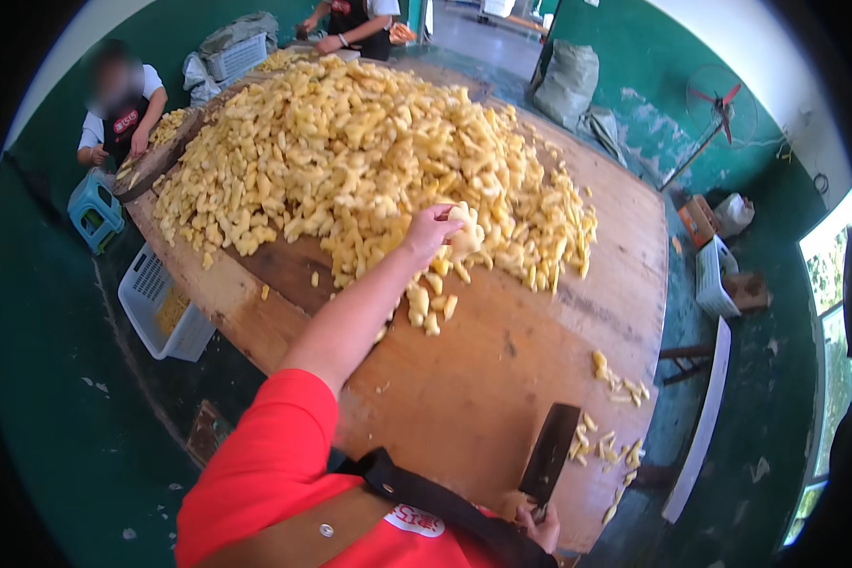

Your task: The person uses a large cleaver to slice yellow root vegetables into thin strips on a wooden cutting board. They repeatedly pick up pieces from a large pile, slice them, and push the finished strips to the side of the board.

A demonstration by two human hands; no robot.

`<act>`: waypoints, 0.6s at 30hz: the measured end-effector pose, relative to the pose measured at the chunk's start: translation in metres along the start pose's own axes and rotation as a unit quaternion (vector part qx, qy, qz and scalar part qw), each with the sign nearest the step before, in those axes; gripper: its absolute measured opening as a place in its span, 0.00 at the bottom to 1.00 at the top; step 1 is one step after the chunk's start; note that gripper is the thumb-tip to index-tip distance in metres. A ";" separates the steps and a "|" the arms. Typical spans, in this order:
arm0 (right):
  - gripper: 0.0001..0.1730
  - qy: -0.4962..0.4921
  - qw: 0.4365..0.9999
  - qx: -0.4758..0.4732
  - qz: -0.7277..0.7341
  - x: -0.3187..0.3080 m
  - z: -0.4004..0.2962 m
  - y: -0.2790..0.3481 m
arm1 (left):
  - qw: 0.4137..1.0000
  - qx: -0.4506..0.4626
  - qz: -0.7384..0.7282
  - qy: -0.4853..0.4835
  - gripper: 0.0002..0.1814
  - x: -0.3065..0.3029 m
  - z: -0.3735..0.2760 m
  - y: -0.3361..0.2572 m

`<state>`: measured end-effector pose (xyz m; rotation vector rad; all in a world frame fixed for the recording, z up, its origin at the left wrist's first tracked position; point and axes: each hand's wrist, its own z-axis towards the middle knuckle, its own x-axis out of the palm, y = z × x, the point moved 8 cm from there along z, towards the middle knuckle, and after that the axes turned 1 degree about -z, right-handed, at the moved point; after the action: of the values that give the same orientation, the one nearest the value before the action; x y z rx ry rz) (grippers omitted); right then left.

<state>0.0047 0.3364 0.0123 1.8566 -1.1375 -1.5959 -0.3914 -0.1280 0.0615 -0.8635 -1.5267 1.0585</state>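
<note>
Stretched out over the wooden table, my left hand grips a pale, knobbly ginger root at the front of a large heap of peeled ginger. Near the table's front edge my right hand holds a cleaver by its handle, the dark broad blade pointing away from me. Small ginger pieces lie right of the blade, with more bits farther up the table's right side. A few loose pieces lie below my left hand.
The wooden table fills the middle. A person works at the far left by a round chopping block, another at the far edge. A white crate and blue stool stand left; a sack and fan are at right.
</note>
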 end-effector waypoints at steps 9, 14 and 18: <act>0.23 -0.005 0.973 -0.028 -0.229 -0.018 0.000 0.085 | 0.981 -0.097 0.125 0.116 0.19 0.055 -0.215 0.080; 0.20 0.042 0.974 -0.055 -0.216 -0.016 -0.016 0.107 | 0.900 0.171 0.402 0.002 0.20 0.043 -0.271 0.061; 0.19 0.063 0.966 -0.099 -0.232 -0.008 -0.024 0.127 | 0.915 0.148 0.374 0.010 0.18 0.042 -0.290 0.063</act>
<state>-0.0104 0.2666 0.1202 2.1532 -0.4844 -1.7234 -0.1157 -0.0126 0.0371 -1.2703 -0.9690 1.7683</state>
